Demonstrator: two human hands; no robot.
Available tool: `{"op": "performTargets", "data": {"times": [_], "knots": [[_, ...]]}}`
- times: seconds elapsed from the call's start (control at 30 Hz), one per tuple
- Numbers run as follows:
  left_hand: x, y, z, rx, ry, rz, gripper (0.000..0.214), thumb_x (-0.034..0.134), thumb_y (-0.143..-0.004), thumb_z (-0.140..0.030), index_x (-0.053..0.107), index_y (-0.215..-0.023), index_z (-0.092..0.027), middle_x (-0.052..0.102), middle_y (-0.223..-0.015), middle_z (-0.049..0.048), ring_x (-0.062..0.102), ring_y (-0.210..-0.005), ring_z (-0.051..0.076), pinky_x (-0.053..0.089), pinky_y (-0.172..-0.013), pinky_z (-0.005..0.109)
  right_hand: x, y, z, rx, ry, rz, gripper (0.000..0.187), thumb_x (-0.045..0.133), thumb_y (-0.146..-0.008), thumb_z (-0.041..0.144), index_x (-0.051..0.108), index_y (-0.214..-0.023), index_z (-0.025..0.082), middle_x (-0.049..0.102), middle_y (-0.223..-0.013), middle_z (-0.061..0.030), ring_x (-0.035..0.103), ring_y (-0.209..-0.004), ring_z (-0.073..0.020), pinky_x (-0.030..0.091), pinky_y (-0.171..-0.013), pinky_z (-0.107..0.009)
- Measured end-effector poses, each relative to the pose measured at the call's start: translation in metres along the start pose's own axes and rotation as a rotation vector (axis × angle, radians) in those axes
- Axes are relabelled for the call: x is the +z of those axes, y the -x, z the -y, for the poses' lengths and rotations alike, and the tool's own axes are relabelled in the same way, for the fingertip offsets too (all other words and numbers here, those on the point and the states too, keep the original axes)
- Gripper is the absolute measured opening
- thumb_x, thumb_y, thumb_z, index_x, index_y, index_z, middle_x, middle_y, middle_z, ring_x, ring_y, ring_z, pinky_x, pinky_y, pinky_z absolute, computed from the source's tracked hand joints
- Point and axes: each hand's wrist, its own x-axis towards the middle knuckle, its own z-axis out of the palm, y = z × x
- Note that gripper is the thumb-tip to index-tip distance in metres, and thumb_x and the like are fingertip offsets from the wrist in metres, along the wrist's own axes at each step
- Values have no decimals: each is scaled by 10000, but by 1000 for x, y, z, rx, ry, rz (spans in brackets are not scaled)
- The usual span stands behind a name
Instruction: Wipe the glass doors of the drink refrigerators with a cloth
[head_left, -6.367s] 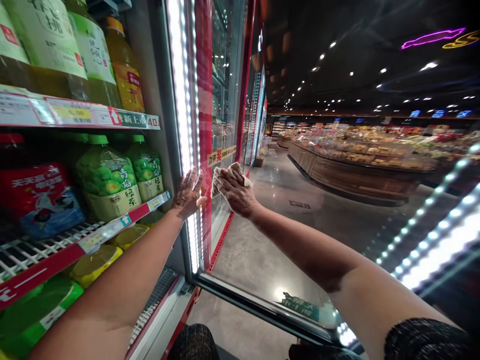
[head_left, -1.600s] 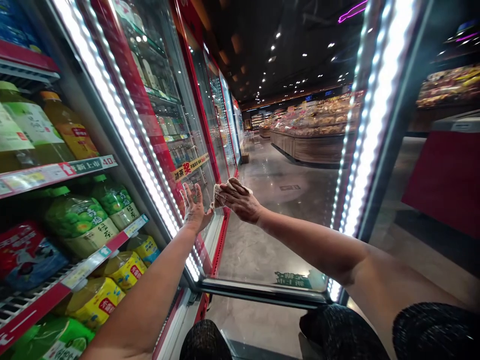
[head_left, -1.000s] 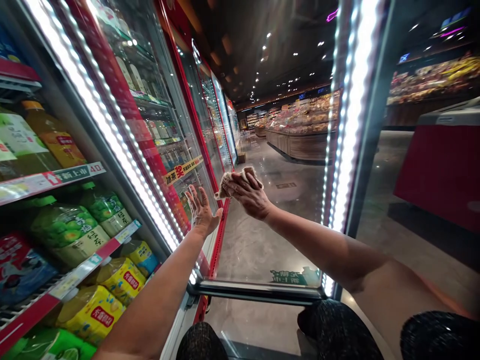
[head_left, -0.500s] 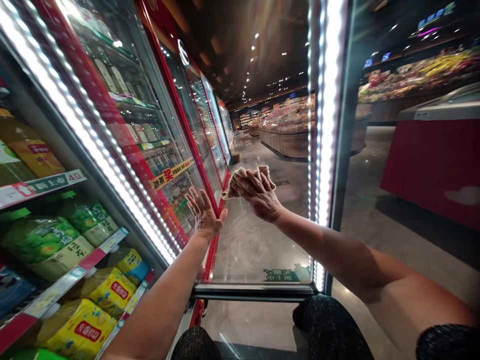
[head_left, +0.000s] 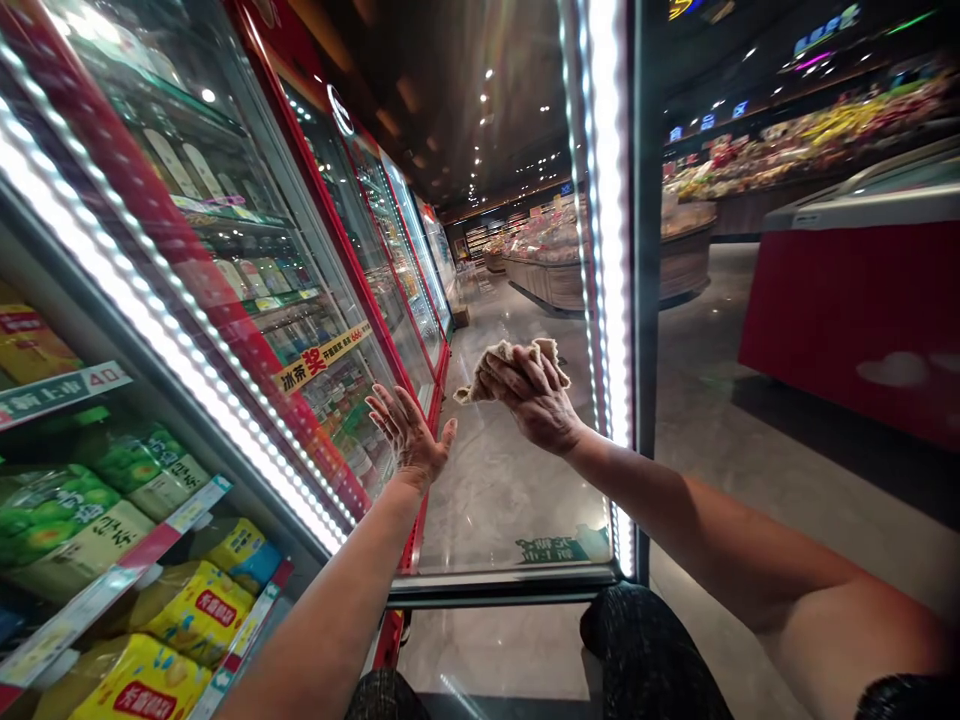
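Cloth [head_left: 512,358] is sitting bunched under the right hand [head_left: 534,400], whose fingers are curling over it and pressing it against the inside of the open cooler door [head_left: 517,150]. It is lying about halfway up the pane, nearer the lit edge strip [head_left: 609,250] than the hinge.

The left hand [head_left: 411,440] is holding nothing. It is spreading wide, palm toward the pane near the hinge side, and I cannot tell whether it is touching the glass.

As for the wiping, I am judging only by the glass. The pane is looking clear around and above the cloth, and I am seeing no streaks or wet marks that would separate wiped areas from unwiped ones. The lower band by the green sticker [head_left: 562,545] is lying well below the cloth.

The cloth's long axis is running roughly left to right across the pane, tilting slightly down to the left. Its loose corner is pointing toward the hinge. Bottles [head_left: 150,470] are standing on the shelf [head_left: 112,585] at my left.
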Motion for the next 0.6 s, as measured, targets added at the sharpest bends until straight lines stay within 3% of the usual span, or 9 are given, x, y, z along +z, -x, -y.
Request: {"op": "performTargets", "data": {"times": [0.13, 0.23, 0.4, 0.6], "knots": [[11, 6, -8, 88, 27, -11, 1088, 643, -870, -509, -9, -1647, -114, -100, -1702, 225, -128, -1570, 385, -4, -1240, 668, 1, 32, -3, -27, -61, 76, 576, 517, -989, 154, 482, -1516, 385, 550, -1530, 29, 332, -1513, -233, 253, -1286, -477], [18, 9, -17, 90, 35, 2, 1058, 608, -882, -542, 32, -1645, -89, -74, -1702, 236, -110, -1574, 386, 11, -1244, 669, -5, 32, -13, -8, -91, 128, 606, 515, -981, 133, 467, -1523, 399, 550, -1531, 27, 340, -1512, -232, 259, -1285, -483], [22, 9, -35, 30, 50, 11, 1032, 572, -893, -527, 76, -1617, 16, -68, -1690, 275, -112, -1568, 402, -17, -1252, 650, -19, 21, -29, 95, -21, 91, 607, 508, -989, 137, 426, -1562, 319, 485, -1583, -28, 268, -1553, -272, 208, -1292, -546], [32, 12, -51, 48, 73, -34, 1013, 549, -913, -500, 59, -1601, 58, -177, -1668, 278, -257, -1524, 387, -71, -1242, 653, -23, 53, -34, 13, 49, 74, 559, 447, -1005, 97, 467, -1540, 257, 518, -1554, -51, 270, -1558, -273, 216, -1292, -537]]}}
